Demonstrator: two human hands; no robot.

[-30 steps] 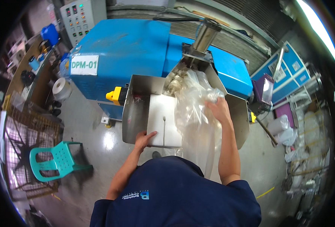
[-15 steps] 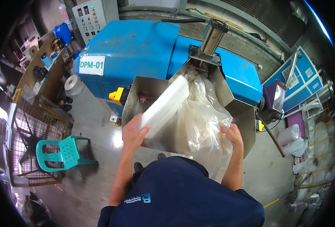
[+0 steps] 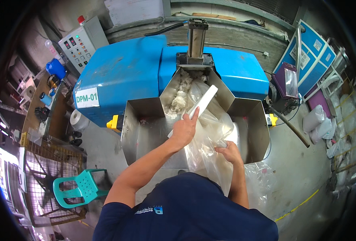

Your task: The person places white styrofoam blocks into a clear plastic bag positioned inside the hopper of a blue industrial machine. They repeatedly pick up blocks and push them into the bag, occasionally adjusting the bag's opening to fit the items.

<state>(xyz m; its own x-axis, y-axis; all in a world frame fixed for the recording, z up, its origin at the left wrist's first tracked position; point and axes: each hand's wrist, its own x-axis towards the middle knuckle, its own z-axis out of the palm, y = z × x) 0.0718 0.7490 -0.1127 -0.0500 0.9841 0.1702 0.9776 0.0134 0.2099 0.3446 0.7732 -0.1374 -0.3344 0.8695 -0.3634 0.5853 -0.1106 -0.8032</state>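
My left hand (image 3: pixel 183 130) is closed on a long white foam-like slab (image 3: pixel 207 99), seen nearly edge-on and tilted up toward the back. The slab lies over a large clear plastic bag (image 3: pixel 206 146). My right hand (image 3: pixel 231 153) grips the bag's gathered film at its right side. The bag spreads up the middle of a metal hopper (image 3: pixel 152 134) and hangs over its front edge. Crumbled whitish scraps (image 3: pixel 180 100) lie in the hopper's narrow throat, left of the bag. Another white piece (image 3: pixel 234 134) shows partly beside the bag, above my right hand.
The hopper belongs to a blue machine (image 3: pixel 121 72) with an upright metal cylinder (image 3: pixel 196 42) over the throat. Yellow switch boxes (image 3: pixel 113 122) flank the hopper. A green plastic chair (image 3: pixel 81 188) stands at left. A metal bar (image 3: pixel 289 126) slants out at right.
My left hand has moved right and turned the slab from broad side to nearly edge-on, across the bag. My right hand stays on the bag. My view has shifted, showing more scraps.
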